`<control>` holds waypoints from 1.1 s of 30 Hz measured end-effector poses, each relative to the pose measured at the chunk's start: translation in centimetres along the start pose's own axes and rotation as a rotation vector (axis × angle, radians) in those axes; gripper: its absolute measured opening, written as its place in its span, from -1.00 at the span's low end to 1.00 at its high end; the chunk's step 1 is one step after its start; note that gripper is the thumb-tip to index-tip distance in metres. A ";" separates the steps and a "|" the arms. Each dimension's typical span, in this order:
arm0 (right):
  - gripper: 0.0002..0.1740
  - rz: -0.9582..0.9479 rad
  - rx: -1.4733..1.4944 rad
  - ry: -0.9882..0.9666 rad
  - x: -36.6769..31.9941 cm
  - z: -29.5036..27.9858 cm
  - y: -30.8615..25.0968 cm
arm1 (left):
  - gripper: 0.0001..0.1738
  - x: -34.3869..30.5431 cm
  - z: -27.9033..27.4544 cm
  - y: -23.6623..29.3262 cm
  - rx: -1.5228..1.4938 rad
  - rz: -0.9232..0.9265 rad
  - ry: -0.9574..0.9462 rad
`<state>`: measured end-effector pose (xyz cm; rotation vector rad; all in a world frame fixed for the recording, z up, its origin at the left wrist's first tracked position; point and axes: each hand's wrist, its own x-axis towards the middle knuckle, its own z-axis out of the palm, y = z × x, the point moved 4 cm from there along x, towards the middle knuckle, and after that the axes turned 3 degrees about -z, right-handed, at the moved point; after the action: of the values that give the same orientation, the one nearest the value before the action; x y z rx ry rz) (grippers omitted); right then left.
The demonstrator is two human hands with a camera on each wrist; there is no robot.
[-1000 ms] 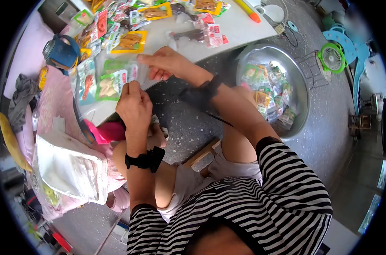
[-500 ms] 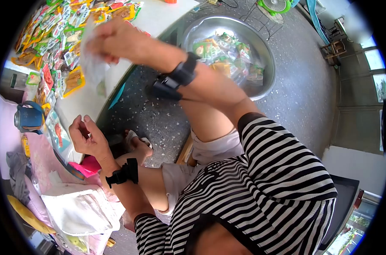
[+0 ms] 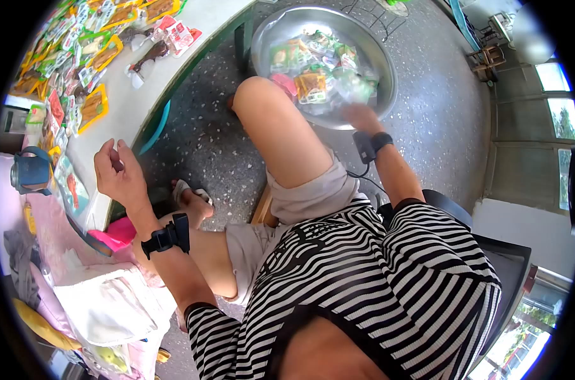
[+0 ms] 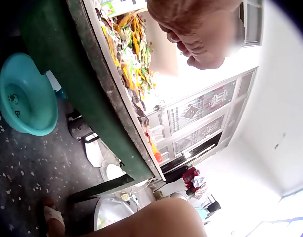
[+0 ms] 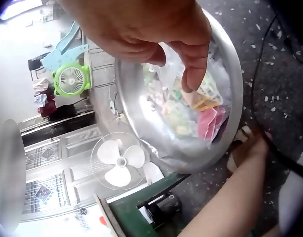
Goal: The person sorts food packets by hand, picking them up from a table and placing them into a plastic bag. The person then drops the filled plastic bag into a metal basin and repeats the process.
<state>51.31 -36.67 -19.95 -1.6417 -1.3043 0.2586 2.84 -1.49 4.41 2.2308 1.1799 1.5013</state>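
Observation:
My right hand (image 3: 362,117), blurred, is over the near rim of a large metal basin (image 3: 390,95). In the right wrist view its thumb and fingers (image 5: 192,79) point down, with a gap between them. A clear plastic bag (image 3: 356,85) lies right at the fingertips, above several food packets (image 3: 311,87) in the basin. A pink piece (image 5: 210,122) rests among these packets. My left hand (image 3: 119,172) hovers beside the table edge, loosely curled and holding nothing. Close to it on the table corner lies a flat packet (image 3: 70,185) with a reddish print.
Many colourful food packets (image 3: 91,47) cover the white table (image 3: 132,95). A blue jug (image 3: 31,171) and a white foam box (image 3: 110,307) stand at the left. Under the table sits a teal basin (image 4: 28,96). A fan (image 5: 121,162) stands beyond the metal basin.
My right hand has swung from the table across to the metal basin, bringing the clear bag with it. The left hand has let go of the packet area and drawn back slightly, fingers loose.

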 end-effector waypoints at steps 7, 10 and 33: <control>-0.71 0.143 0.203 -0.061 6.2 4.3 -11.1 | -0.85 0.4 0.2 -1.0 0.040 0.004 0.013; -0.68 0.655 0.625 0.057 15.0 6.2 -21.1 | -0.86 0.5 -0.3 -1.4 0.105 -0.069 0.004; -0.78 0.241 0.782 -0.767 29.1 35.2 -38.1 | -0.82 0.9 -7.4 -12.3 0.868 -0.537 -0.080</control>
<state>15.49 4.59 3.61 -1.0165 -1.2734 1.4563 -9.52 5.39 1.52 2.0461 2.4808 0.7354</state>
